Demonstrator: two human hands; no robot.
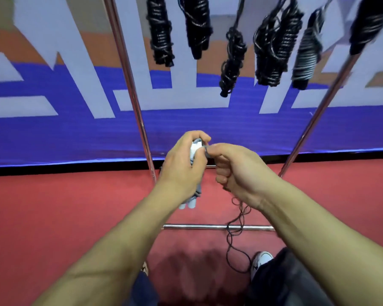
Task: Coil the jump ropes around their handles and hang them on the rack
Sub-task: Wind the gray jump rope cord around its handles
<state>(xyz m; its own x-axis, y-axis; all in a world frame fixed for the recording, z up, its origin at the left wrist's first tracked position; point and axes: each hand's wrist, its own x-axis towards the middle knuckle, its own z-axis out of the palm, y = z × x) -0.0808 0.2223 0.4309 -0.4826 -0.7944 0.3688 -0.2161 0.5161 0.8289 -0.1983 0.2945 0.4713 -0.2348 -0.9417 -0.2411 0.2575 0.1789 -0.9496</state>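
My left hand (184, 164) grips a pair of light grey jump rope handles (189, 203), held upright together, with a few turns of rope around them. Their lower ends stick out below my palm. My right hand (232, 166) pinches the thin black rope (234, 235) right beside the handles' top. From that hand the rope trails down in loose loops to the floor. Above, several coiled black jump ropes (160, 34) hang from the rack, and one grey-wrapped bundle (305, 60) hangs among them at the right.
The rack's chrome uprights (133, 91) slant left and right of my hands, and its low crossbar (199, 227) lies over the red floor (64, 206). A blue and white banner (75, 129) stands behind. My white shoe (260, 261) is beside the trailing rope.
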